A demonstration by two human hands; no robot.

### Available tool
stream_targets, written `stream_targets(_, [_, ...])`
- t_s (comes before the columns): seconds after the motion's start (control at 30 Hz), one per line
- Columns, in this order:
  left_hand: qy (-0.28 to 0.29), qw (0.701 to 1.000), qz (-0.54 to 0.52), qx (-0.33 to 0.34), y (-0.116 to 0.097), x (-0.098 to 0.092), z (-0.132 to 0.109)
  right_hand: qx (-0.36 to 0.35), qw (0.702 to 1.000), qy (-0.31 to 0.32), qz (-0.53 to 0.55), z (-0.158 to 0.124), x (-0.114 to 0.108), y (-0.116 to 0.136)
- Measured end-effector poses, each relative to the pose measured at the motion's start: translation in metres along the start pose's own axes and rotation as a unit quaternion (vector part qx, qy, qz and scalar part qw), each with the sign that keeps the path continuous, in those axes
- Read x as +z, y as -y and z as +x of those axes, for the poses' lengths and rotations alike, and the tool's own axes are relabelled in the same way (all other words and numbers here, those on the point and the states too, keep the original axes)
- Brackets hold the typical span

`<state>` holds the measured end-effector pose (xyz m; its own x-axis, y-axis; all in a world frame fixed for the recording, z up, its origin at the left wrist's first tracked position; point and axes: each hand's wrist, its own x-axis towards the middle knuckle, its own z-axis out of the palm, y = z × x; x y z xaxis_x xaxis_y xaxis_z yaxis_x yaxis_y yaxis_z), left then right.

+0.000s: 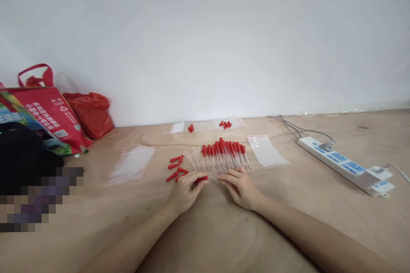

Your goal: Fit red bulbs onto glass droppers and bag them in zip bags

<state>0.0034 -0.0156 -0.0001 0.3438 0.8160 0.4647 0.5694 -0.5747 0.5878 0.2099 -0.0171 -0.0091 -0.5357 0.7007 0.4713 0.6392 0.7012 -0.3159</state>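
My left hand (186, 190) pinches a red rubber bulb (201, 179) that sits on the end of a clear dropper tube (212, 177). My right hand (241, 187) pinches the other end of that tube, fingers closed. Just beyond both hands lies a row of assembled droppers with red bulbs (224, 153) on the wooden table (205, 230). A few bare clear tubes (194, 161) lie at the row's left end. Several loose red bulbs (177, 169) lie to the left of my left hand.
Clear zip bags lie at left (131, 165) and right (267, 151), with more bags holding red bulbs (209, 126) by the wall. A white power strip (347, 166) with cable lies right. Red bags (60, 113) stand far left; a blurred patch covers something at the left edge.
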Motion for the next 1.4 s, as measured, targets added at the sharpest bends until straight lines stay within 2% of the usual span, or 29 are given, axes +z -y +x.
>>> stream_targets(0.3, [0.061,0.997,0.006,0.051,0.001,-0.001,-0.004,-0.013,0.999,0.039,-0.011,0.003,-0.008,-0.001])
stream_targets(0.63, [0.11,0.99,0.021,0.085,-0.002,-0.002,-0.004,-0.06,0.994,0.015,-0.094,0.003,-0.007,-0.006])
stream_targets(0.8, [0.086,0.993,0.026,0.079,-0.004,-0.002,-0.004,-0.056,0.994,-0.001,-0.089,-0.001,-0.002,-0.004])
stream_targets(1.0, [0.075,0.99,0.058,0.105,-0.006,-0.002,-0.005,-0.053,0.997,-0.004,-0.053,-0.002,0.002,0.004])
stream_targets(1.2, [0.095,0.982,0.061,0.15,-0.006,0.001,-0.007,-0.039,0.999,0.034,0.001,0.002,0.003,0.011])
stream_targets(1.4, [0.074,0.986,0.054,0.137,-0.004,0.0,-0.004,-0.011,0.998,0.061,0.025,0.01,-0.001,0.016])
